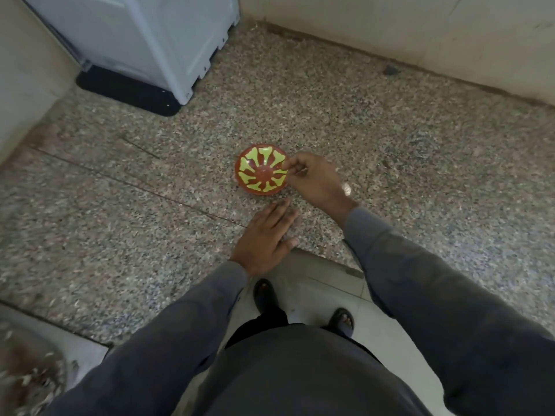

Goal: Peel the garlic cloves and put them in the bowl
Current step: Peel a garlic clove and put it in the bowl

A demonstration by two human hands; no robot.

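A small red bowl (262, 170) with a yellow-green petal pattern sits on the speckled granite counter (150, 223). It looks empty inside. My right hand (315, 178) pinches the bowl's right rim between thumb and fingers. My left hand (267, 238) hovers flat, fingers straight, over the counter just in front of the bowl, near the counter's front edge; it holds nothing. No garlic cloves are clearly visible; the area under my left hand is blurred.
A white appliance (144, 40) on a black base (126, 91) stands at the back left. Pale walls (420, 31) bound the counter behind and at the left. The counter's front edge has a notch above my feet on the tiled floor (324, 283).
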